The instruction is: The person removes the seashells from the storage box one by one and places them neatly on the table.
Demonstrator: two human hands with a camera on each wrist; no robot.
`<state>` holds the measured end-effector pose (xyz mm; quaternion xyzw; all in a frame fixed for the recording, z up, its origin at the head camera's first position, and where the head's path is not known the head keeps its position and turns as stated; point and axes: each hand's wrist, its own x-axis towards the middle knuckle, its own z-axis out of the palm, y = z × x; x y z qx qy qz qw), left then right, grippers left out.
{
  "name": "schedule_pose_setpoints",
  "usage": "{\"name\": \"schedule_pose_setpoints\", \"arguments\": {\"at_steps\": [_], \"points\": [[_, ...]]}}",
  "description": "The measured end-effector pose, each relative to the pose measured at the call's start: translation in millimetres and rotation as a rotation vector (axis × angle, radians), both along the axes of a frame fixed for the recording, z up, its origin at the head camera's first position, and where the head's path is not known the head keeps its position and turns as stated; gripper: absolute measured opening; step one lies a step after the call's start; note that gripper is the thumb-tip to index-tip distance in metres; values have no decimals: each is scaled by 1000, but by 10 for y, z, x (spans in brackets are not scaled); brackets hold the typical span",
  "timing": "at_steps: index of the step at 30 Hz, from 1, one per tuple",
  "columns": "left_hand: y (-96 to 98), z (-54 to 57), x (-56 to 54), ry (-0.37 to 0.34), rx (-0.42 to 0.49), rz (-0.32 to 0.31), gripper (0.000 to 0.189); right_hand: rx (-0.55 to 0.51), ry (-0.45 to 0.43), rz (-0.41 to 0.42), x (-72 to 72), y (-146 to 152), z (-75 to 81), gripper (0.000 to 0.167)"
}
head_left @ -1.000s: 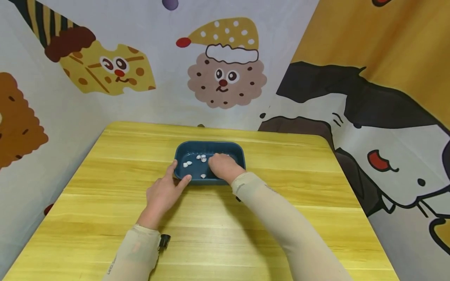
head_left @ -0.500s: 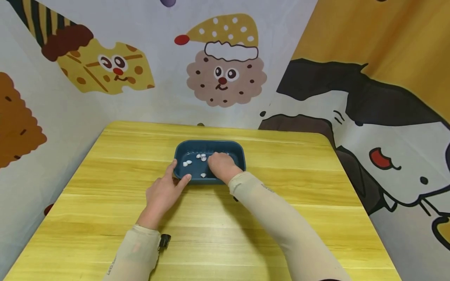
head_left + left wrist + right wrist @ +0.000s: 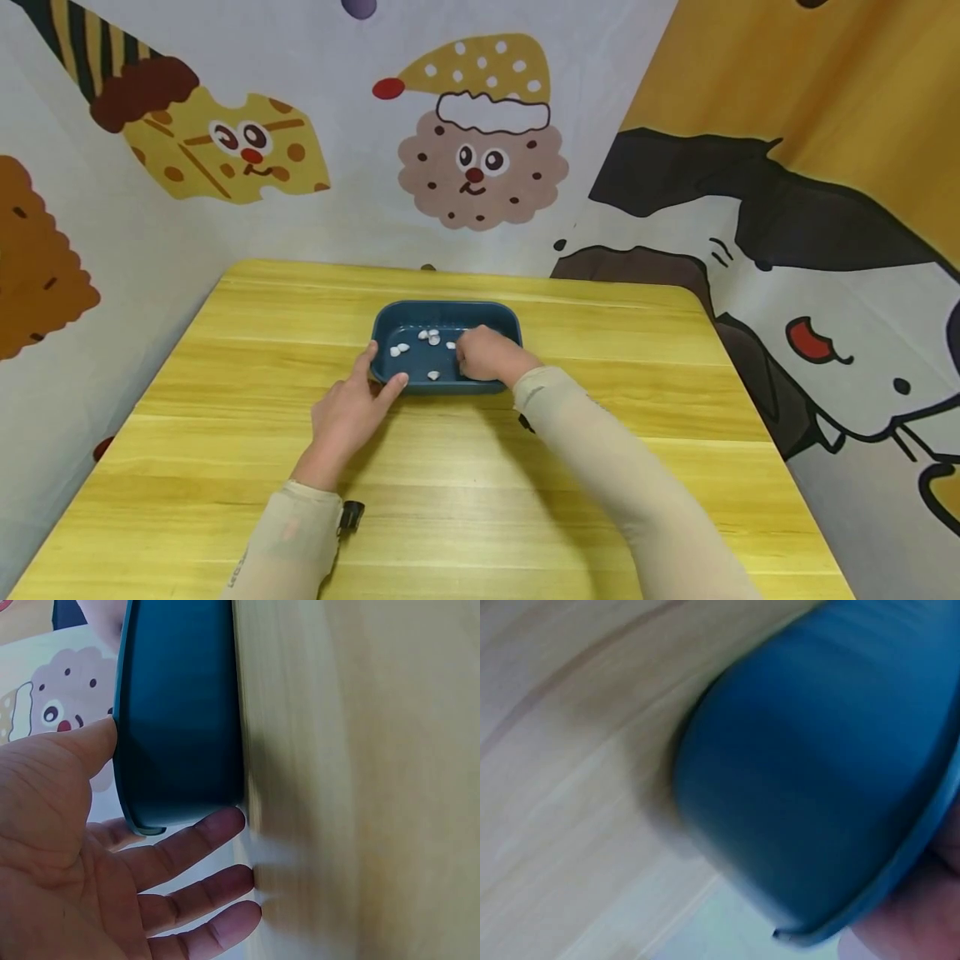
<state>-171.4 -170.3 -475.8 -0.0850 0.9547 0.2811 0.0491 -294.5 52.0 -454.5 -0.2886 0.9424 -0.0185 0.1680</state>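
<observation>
A dark blue rectangular tray [image 3: 423, 389] stands near the far middle of the table. In it lie several small white shell-like pieces [image 3: 433, 376], too small to name surely. One white piece [image 3: 451, 345] lies just left of the right hand. My left hand [image 3: 348, 417] touches the tray's near left corner. Its thumb is on the rim and its fingers are fairly straight and spread, as the left wrist view shows. My right hand [image 3: 491, 354] reaches over the near wall into the tray's right part, fingers bent downward. Their tips are hidden, so whether they hold anything is unclear.
The yellow wooden table [image 3: 450, 517] stretches around the tray on all sides. Cloth with cartoon prints [image 3: 483, 179] hangs behind and along both sides of the table. A black strap piece [image 3: 350, 517] sticks out from the left sleeve.
My right hand has shifted slightly to the right inside the tray, so a white piece now shows to its left. The left hand and tray stay in place.
</observation>
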Motion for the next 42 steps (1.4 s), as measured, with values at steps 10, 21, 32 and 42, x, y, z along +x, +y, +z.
{"name": "schedule_pose_setpoints", "arguments": {"at_steps": [10,21,32,42], "points": [[13,11,2,-3,-8,4,92,-132,-90,140,-56,168,-8,7],[35,0,8,-10,-15,4,93,-155,44,65,-117,164,-66,30],[43,20,8,-22,-25,2,93,198,241,207,-78,-67,-64,26],[40,31,9,-24,-22,5,92,285,319,192,-53,-108,-60,22]]}}
